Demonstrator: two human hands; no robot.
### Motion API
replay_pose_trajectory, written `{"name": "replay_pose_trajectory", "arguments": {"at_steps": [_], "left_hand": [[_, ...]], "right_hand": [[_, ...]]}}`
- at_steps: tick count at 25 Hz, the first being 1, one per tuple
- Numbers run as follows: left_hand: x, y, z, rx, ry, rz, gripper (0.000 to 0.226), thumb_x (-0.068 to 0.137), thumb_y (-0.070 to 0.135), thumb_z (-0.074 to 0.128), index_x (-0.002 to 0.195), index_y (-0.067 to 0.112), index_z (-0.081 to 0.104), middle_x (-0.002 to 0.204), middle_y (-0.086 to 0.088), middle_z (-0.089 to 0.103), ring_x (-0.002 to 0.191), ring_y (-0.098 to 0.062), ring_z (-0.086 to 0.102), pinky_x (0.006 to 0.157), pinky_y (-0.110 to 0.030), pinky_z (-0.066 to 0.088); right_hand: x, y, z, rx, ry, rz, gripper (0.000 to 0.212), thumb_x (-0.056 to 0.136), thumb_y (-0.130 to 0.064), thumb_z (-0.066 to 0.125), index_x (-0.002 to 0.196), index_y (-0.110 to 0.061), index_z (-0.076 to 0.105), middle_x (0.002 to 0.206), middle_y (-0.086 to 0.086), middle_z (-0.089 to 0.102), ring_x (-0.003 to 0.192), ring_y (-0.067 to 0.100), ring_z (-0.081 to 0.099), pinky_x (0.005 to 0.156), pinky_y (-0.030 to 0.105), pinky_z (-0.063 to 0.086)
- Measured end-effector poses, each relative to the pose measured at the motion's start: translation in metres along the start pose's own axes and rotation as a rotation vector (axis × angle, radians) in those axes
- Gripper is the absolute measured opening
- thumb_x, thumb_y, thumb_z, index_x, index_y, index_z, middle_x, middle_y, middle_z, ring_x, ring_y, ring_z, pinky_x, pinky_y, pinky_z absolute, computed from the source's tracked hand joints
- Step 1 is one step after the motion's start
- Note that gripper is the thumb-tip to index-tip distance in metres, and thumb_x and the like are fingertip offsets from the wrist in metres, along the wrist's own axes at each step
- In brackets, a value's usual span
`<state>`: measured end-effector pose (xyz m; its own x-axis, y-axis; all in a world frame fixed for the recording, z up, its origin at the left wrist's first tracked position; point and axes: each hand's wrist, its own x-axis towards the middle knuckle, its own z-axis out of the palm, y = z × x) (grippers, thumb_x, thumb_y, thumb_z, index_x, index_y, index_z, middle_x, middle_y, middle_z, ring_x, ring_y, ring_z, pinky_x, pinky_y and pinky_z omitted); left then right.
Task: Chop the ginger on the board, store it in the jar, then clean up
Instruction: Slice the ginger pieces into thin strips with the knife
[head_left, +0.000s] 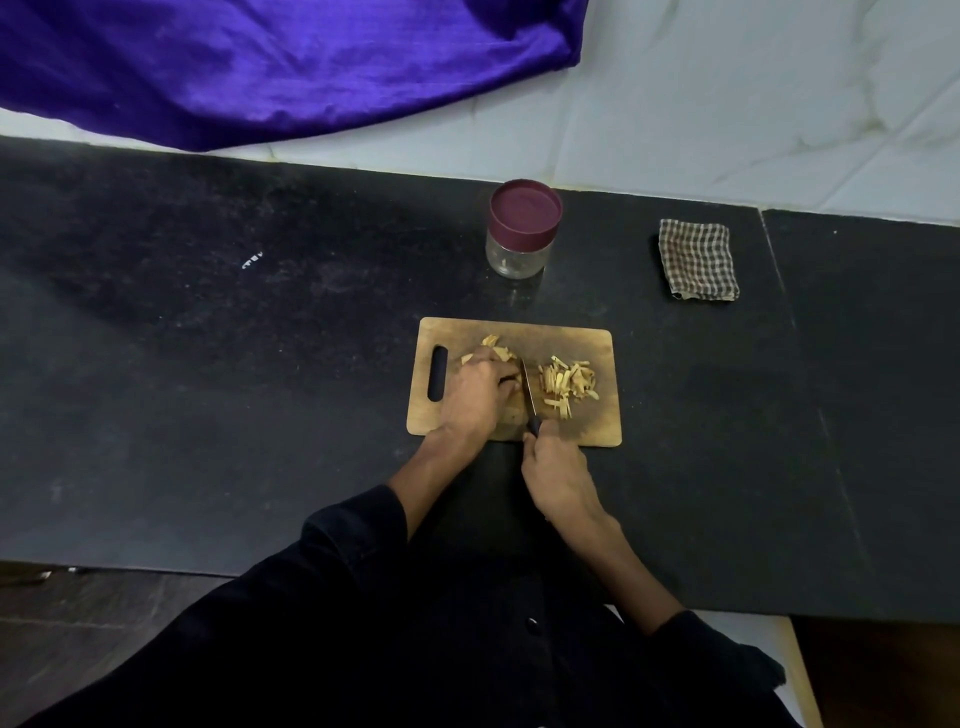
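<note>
Here right hand (556, 473) grips knife (528, 395), left hand (475, 397) curled holding ginger (566, 387) on board (597, 426); jar (522, 228) lidded, no readable writing anywhere

So we've got a wooden cutting board (582, 343) mid-frame, matt, with darker worn patches. The counter (208, 364) under it looks like dark stone, dull and speckled. The jar (522, 234) above the board is clear and glossy, glass or plastic we can't tell, with a smooth maroon plastic lid. Right of it sits a woven checked cloth (698, 260). Upper left, shiny purple fabric (260, 62), satin-looking. The knife (529, 395) blade looks like metal.
</note>
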<state>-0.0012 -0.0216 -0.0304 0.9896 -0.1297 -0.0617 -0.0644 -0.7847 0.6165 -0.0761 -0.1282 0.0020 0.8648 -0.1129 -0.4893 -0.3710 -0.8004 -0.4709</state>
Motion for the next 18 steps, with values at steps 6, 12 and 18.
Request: {"name": "replay_pose_trajectory", "arguments": {"at_steps": [6,12,18], "left_hand": [[-0.0007,0.0018,-0.0006,0.009,0.000,-0.016,0.019,0.089,0.015,0.064,0.106,0.013,0.073,0.116,-0.004,0.060,0.100,-0.021,0.059,0.091,-0.038,0.047],[-0.0018,0.0020,-0.0010,0.010,-0.010,-0.028,0.019,0.090,0.017,0.063,0.105,0.012,0.072,0.119,-0.003,0.058,0.102,-0.020,0.059,0.090,-0.036,0.047],[-0.0031,0.0039,-0.0037,0.019,-0.006,-0.002,0.020,0.090,0.016,0.063,0.107,0.012,0.072,0.118,-0.004,0.059,0.102,-0.020,0.059,0.091,-0.033,0.046]], "right_hand": [[0.0012,-0.0042,0.0045,-0.062,-0.008,0.030,0.023,0.106,-0.024,0.036,0.122,-0.008,0.042,0.109,0.014,0.062,0.100,0.031,0.063,0.071,0.039,0.045],[0.0019,-0.0054,0.0059,-0.087,-0.030,0.057,0.021,0.106,-0.021,0.036,0.122,-0.008,0.041,0.115,0.017,0.062,0.105,0.034,0.061,0.073,0.037,0.041],[0.0040,-0.0061,0.0053,-0.059,-0.033,0.082,0.024,0.105,-0.021,0.037,0.124,-0.007,0.042,0.117,0.018,0.062,0.107,0.034,0.060,0.074,0.038,0.041]]}}
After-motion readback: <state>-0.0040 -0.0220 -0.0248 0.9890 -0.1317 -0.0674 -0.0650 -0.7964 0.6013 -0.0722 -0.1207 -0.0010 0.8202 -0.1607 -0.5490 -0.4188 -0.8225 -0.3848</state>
